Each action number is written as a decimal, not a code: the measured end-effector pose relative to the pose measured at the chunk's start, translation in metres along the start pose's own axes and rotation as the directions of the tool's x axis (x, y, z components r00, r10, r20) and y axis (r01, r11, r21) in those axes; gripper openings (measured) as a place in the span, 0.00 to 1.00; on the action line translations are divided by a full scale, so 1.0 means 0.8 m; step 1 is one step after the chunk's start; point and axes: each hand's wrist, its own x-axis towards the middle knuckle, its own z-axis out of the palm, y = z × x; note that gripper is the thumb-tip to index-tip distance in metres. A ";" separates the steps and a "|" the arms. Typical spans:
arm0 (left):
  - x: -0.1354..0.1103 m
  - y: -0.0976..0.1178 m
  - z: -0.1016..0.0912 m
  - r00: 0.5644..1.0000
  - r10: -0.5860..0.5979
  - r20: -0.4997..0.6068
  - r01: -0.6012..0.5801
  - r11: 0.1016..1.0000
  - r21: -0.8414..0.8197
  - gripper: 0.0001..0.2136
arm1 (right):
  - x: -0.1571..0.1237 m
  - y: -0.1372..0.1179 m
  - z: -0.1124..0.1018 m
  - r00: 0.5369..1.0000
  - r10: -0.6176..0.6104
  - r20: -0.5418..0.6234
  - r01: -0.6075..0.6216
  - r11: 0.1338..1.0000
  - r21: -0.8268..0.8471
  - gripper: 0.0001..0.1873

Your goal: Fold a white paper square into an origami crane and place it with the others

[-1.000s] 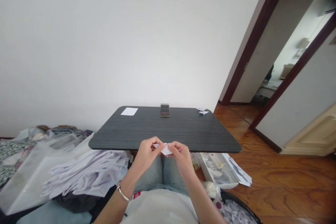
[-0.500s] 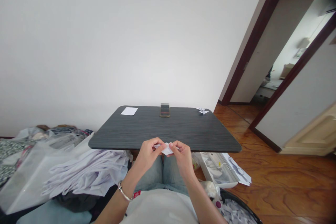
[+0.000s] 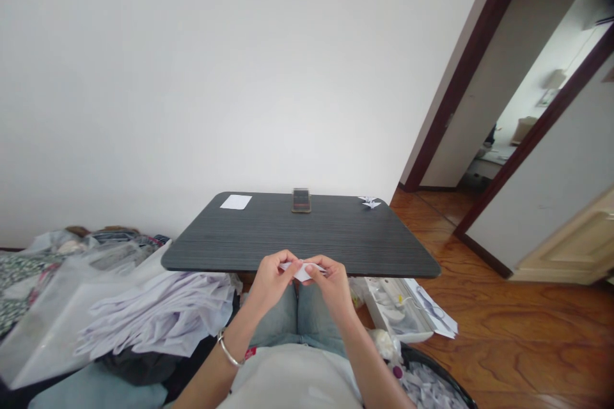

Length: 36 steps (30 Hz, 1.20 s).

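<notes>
**Small folded white paper (image 3: 302,275) pinched two-handed**

The bare left hand (image 3: 271,281) and bare right hand (image 3: 332,282) each pinch one side between thumb and fingers, holding it by the near edge of the dark-grey, round-cornered table (image 3: 297,233).

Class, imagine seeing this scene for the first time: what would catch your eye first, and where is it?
Probably the left hand and right hand, low in the centre, holding a small folded white paper at the near edge of the dark table. Next might come the winged paper figures at its far right corner, then the white sheet at its far left.
</notes>
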 end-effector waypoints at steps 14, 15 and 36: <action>0.003 0.002 -0.010 0.996 -0.061 0.066 0.080 0.936 -0.342 0.11 | 0.003 -0.010 -0.020 0.996 -0.009 0.087 0.009 1.000 0.001 0.13; 0.003 0.001 -0.011 0.995 -0.069 0.065 0.088 0.927 -0.364 0.11 | 0.003 -0.009 -0.020 0.998 -0.011 0.063 0.010 1.000 0.013 0.13; 0.004 0.004 -0.021 0.993 -0.105 0.053 0.117 0.932 -0.343 0.09 | -0.001 -0.004 -0.013 0.999 -0.035 0.025 0.035 0.999 0.018 0.11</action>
